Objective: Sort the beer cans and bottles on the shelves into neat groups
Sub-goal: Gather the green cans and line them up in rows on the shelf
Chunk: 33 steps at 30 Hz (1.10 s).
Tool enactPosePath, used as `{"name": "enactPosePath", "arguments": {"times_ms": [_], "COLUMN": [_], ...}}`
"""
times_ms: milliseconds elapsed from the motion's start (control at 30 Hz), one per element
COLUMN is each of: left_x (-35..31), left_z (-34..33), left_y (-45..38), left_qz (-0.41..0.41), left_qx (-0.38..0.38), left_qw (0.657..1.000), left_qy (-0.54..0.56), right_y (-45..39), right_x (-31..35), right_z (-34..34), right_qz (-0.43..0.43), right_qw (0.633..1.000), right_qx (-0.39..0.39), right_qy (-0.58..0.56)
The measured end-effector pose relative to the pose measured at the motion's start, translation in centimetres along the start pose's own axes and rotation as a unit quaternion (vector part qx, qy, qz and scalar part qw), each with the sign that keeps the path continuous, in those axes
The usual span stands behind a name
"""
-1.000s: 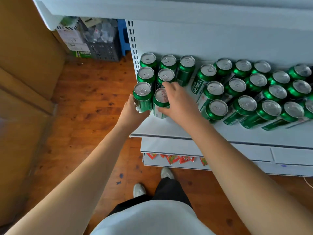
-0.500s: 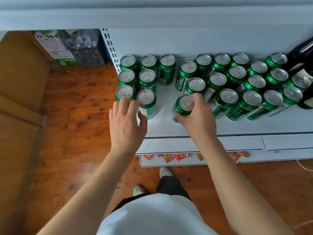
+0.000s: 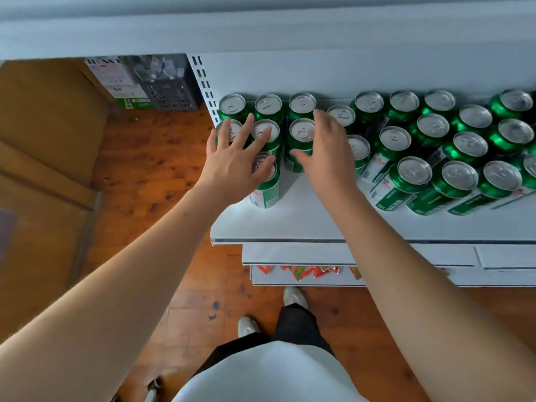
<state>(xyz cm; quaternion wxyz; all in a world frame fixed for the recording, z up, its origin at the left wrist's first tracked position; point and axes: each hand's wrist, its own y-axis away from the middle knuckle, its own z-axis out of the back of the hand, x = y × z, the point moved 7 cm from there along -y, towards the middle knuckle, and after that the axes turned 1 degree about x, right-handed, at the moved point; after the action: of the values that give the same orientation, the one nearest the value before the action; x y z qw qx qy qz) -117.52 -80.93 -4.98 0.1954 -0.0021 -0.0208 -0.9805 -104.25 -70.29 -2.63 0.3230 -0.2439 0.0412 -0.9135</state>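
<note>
Several green beer cans with silver tops stand on the white shelf (image 3: 304, 221). At its left end they form a tidy block (image 3: 268, 105); to the right a looser crowd of cans (image 3: 452, 146) stretches to the frame edge. My left hand (image 3: 235, 166) lies flat with fingers spread over the tops of the left block, its palm hiding the front left can and its fingers partly covering the front can (image 3: 265, 192). My right hand (image 3: 327, 152) is open against the right side of a can (image 3: 301, 132) in the block's third column, thumb across its front.
The shelf's front edge runs just below my hands, with lower white shelves (image 3: 362, 256) and red packets (image 3: 307, 271) under it. A slotted upright (image 3: 203, 82) bounds the shelf's left end. Beyond it are a wooden floor, a dark crate (image 3: 168, 88) and cardboard boxes (image 3: 43, 169).
My right hand carried a can from the shelf front leftward and back into the block's third column and loosened its hold. My left hand moved forward onto the left cans' tops.
</note>
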Motion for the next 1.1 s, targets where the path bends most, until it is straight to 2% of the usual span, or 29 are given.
{"name": "enactPosePath", "arguments": {"times_ms": [67, 100, 167, 233, 367, 433, 533, 667, 700, 767, 800, 867, 900, 933, 967, 1033, 1100], "left_x": [0.1, 0.1, -0.1, -0.2, -0.1, -0.1, 0.0, 0.0, -0.1, -1.0, -1.9, -4.3, -5.8, -7.3, -8.8, -11.3, -12.7], "left_z": [-0.4, -0.4, -0.4, -0.4, -0.4, -0.5, -0.7, -0.1, 0.4, 2.3, 3.5, 5.8, 6.4, 6.7, 6.6, 5.7, 4.1], "left_y": [0.0, 0.0, 0.1, 0.1, -0.1, -0.2, -0.3, -0.9, -1.2, -1.5, -1.7, -2.3, -3.0, -4.0, -5.3, -8.1, -10.5], "left_qz": [-0.002, -0.003, -0.008, -0.011, -0.012, -0.013, -0.021, -0.016, -0.011, -0.01, -0.021, -0.056, -0.071, -0.084, -0.095, -0.104, -0.112], "left_qx": [-0.005, -0.009, -0.014, -0.012, -0.012, -0.011, 0.001, 0.034, 0.03, -0.029, -0.076, -0.148, -0.159, -0.153, -0.137, -0.086, -0.042], "left_qw": [1.0, 1.0, 1.0, 1.0, 1.0, 1.0, 0.999, 0.997, 0.997, 0.992, 0.985, 0.966, 0.96, 0.961, 0.966, 0.983, 0.992], "left_qy": [0.001, 0.001, 0.003, 0.008, 0.019, 0.022, 0.027, 0.061, 0.075, 0.12, 0.152, 0.207, 0.219, 0.216, 0.199, 0.127, 0.034], "right_y": [1.3, 2.1, 3.4, 4.1, 4.3, 4.8, 6.2, 6.9, 6.8, 6.7, 7.0, 8.5, 9.7, 10.9, 11.6, 11.6, 11.1], "right_x": [-1.3, -2.6, -5.2, -6.5, -5.8, -5.1, -3.7, -0.3, 0.1, -0.1, -0.7, -3.3, -5.3, -7.4, -9.4, -12.2, -13.4], "right_z": [2.7, 3.6, 3.4, 2.2, 3.1, 3.4, 1.6, -1.0, -1.4, -1.0, 0.1, 3.6, 5.2, 6.2, 6.4, 5.4, 4.4], "right_qz": [-0.02, -0.054, -0.114, -0.113, -0.112, -0.102, -0.099, -0.014, -0.011, -0.02, -0.032, -0.084, -0.13, -0.178, -0.214, -0.233, -0.211], "right_qw": [0.992, 0.986, 0.983, 0.988, 0.984, 0.985, 0.991, 0.996, 0.996, 0.994, 0.993, 0.975, 0.956, 0.936, 0.923, 0.933, 0.951], "right_qx": [-0.11, -0.138, -0.112, -0.076, -0.108, -0.122, -0.08, -0.04, -0.03, -0.028, -0.055, -0.182, -0.248, -0.291, -0.301, -0.255, -0.217], "right_qy": [0.058, 0.081, 0.092, 0.078, 0.091, 0.065, -0.04, -0.075, -0.083, -0.099, -0.101, -0.094, -0.089, -0.092, -0.102, -0.103, -0.054]}}
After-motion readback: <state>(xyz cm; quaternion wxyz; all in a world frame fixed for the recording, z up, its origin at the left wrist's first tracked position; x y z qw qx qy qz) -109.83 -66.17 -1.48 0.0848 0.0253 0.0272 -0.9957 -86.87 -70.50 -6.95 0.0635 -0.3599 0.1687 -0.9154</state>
